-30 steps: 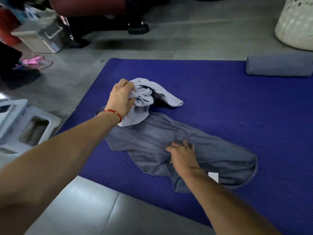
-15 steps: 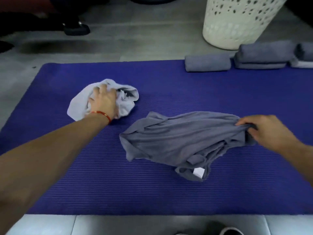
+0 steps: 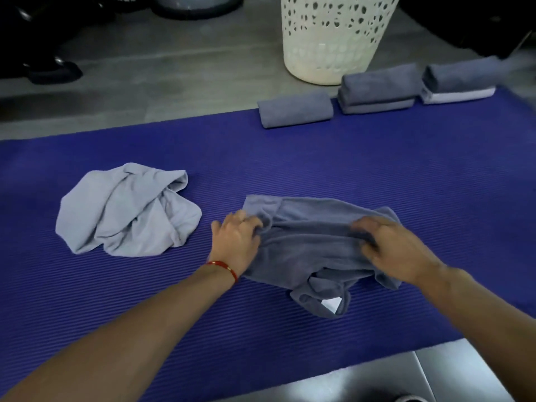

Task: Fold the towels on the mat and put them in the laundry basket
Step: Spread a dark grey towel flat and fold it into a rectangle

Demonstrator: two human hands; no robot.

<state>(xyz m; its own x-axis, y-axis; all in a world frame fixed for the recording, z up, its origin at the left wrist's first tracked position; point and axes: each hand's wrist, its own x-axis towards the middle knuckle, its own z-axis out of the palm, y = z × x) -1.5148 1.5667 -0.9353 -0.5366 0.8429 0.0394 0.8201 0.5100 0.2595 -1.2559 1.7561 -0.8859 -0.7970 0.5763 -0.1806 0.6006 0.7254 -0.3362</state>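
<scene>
A crumpled dark grey towel (image 3: 307, 250) lies in the middle of the blue mat (image 3: 377, 169). My left hand (image 3: 236, 240) grips its left edge, fingers curled into the cloth. My right hand (image 3: 394, 248) grips its right side the same way. A crumpled light grey towel (image 3: 124, 210) lies loose on the mat to the left, apart from both hands. The white perforated laundry basket (image 3: 330, 36) stands on the floor beyond the mat's far edge.
Folded grey towels sit along the mat's far edge: a single one (image 3: 294, 109), a stack (image 3: 378, 88) and another stack (image 3: 458, 79) on a white towel. Dark objects stand on the grey floor at the far left (image 3: 52, 71). Floor tiles lie at the near edge.
My left hand has let go of the light grey towel and moved right to the dark towel's left edge. The right hand keeps its hold on the dark towel.
</scene>
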